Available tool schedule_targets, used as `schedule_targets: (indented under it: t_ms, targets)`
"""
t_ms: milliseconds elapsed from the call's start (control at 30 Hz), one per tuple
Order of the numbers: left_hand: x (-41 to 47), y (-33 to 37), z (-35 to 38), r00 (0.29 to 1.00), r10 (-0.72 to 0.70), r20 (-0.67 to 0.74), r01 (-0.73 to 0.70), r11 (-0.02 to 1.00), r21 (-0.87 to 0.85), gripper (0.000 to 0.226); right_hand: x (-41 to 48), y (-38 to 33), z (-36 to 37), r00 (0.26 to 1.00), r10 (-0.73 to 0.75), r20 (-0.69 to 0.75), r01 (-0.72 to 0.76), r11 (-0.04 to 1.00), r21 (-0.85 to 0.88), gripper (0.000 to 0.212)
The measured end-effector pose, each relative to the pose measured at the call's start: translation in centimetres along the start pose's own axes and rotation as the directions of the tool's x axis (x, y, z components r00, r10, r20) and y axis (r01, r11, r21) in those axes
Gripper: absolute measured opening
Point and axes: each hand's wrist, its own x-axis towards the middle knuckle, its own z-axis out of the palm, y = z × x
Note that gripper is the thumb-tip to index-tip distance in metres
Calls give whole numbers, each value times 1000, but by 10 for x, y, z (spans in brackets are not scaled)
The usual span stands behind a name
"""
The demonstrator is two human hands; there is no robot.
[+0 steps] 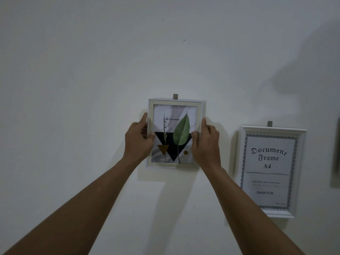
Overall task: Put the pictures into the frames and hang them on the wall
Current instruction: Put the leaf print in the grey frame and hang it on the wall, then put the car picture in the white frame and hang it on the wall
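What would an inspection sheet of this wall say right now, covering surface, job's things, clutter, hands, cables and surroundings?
Surface: white wall, with two small dark specks above the frames.
Job's things: leaf frame is upright against the wall, its top edge at a grey tab; whether it has caught cannot be told. Document frame hangs lower to the right under a second tab.
Clutter: nothing seen.
Hands: left hand grips the leaf frame's left edge; right hand grips its right edge, thumb on the glass.
Cables: nothing seen.
Surroundings: dark object at the right border, too cut off to identify.
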Motion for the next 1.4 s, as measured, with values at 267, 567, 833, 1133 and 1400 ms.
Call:
schedule_targets:
  t_ms: [267,567,833,1133,1400]
  targets:
    - [0,3,-1,1000,-8,5,8,1000,-1,69,0,0,-2,1000,12,6,-12,1000,21,58]
    - [0,2,-2,1000,-22,17,23,1000,-22,68,0,0,-5,999,19,31,-20,999,26,58]
    - [-15,20,-9,991,13,-130,-14,1000,-6,52,-7,-1,-28,998,35,46,-36,999,8,57]
    - [-74,107,47,972,189,138,-171,976,-133,26,-27,30,-113,996,89,24,-82,977,-195,40]
    - [-133,153,145,902,-60,427,141,977,-161,31,-59,121,-191,958,285,45,-265,931,-249,41]
